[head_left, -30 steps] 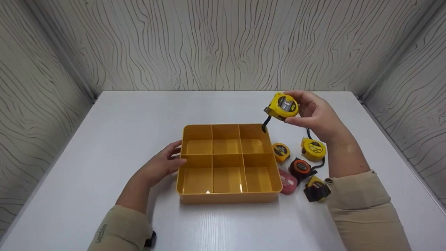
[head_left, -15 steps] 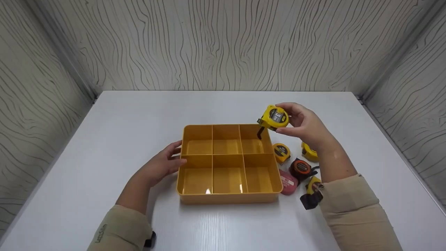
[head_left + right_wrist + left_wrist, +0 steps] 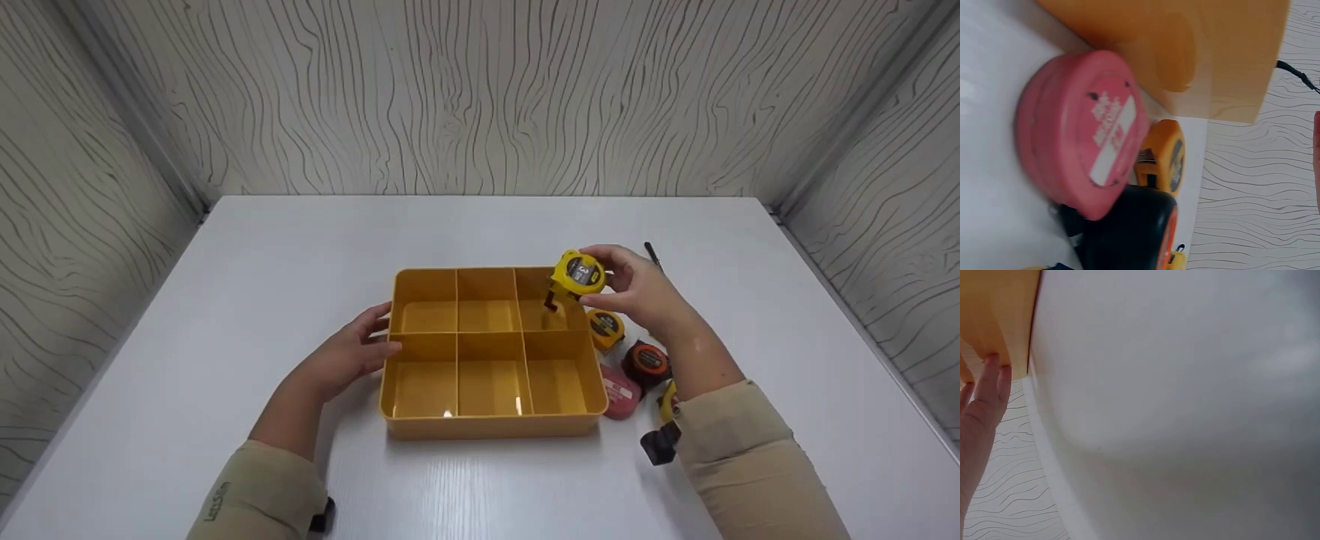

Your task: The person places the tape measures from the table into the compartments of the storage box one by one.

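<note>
In the head view, my right hand (image 3: 634, 289) pinches a yellow tape measure (image 3: 579, 274) between thumb and fingers. It is held over the back right compartment of a yellow-orange six-compartment box (image 3: 495, 427), and its dark wrist strap (image 3: 551, 301) hangs down there. My left hand (image 3: 345, 358) holds the box at its left side, thumb over the rim. In the left wrist view, the fingers (image 3: 988, 379) lie against the outer wall. The right wrist view catches only a finger (image 3: 1318, 152) and the strap (image 3: 1296, 73) past the box edge.
Right of the box lie an orange-yellow tape measure (image 3: 604, 327), a black one with an orange face (image 3: 646, 363) and a pink one (image 3: 619, 394). Another yellow one (image 3: 667, 403) is partly behind my sleeve. A black strap (image 3: 652, 253) shows behind my right hand. Patterned panels (image 3: 480, 97) surround the table.
My right hand has moved left and down with the yellow tape measure, from right of the box to over its back right compartment. The left hand and box have stayed put.
</note>
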The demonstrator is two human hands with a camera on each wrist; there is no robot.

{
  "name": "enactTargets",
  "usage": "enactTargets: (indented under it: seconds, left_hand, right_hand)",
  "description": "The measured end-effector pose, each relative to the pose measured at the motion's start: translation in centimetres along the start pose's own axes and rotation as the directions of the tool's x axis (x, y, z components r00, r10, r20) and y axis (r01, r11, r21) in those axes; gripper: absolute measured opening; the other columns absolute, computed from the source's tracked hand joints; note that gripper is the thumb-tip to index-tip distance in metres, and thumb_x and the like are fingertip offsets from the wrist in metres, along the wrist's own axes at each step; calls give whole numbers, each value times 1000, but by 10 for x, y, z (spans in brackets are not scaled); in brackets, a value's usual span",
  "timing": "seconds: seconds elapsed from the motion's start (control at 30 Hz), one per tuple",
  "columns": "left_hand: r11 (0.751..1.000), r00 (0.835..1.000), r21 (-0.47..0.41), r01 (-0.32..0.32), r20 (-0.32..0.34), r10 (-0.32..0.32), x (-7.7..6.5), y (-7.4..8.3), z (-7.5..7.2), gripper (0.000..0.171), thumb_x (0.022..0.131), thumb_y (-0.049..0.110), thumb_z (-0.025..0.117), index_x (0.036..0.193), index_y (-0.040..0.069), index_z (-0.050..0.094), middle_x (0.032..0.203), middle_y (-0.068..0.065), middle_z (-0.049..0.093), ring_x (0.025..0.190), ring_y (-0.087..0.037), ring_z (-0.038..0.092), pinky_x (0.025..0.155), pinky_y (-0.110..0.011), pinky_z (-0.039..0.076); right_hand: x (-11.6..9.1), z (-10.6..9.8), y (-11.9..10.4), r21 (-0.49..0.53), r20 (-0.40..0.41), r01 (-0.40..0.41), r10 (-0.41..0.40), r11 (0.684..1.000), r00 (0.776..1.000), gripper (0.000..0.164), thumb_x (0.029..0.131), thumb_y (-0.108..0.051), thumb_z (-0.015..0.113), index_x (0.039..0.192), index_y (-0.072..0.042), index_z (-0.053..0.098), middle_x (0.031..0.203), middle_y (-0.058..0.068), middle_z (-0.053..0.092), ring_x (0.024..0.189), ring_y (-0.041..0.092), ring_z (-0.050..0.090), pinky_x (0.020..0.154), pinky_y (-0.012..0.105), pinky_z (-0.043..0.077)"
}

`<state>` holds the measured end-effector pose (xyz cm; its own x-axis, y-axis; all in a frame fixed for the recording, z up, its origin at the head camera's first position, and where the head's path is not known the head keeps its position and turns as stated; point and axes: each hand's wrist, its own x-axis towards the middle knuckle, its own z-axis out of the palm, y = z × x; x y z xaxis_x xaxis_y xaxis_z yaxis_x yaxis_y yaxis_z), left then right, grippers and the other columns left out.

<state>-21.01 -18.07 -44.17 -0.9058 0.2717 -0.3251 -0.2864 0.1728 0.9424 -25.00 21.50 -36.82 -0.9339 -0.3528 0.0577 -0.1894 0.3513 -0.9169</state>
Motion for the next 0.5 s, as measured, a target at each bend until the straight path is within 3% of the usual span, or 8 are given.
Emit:
enactTargets:
  seconds: [0.27, 0.5]
  left_hand:
    - [1000, 1000, 5, 4, -13, -4, -4, 4, 1, 73, 80, 27, 71, 141, 32, 31, 143, 0, 33, 124, -17, 41, 100, -41, 39]
    - [1000, 1000, 23, 8, -23, -7, -3, 5, 2, 79, 74, 35, 74, 140, 33, 32, 142, 1, 34, 124, -17, 41, 98, -39, 40]
  right_hand:
    - [4, 9, 16, -62, 11, -12, 13, 998, 1000, 69, 72, -32, 77, 131, -15, 43, 129, 2, 47, 120, 19, 47, 97, 30, 41]
    - [4, 15, 27, -54, -3, -89, 89, 995, 996, 73, 69, -36, 78, 131, -18, 44, 130, 1, 47, 123, 22, 45, 97, 37, 41]
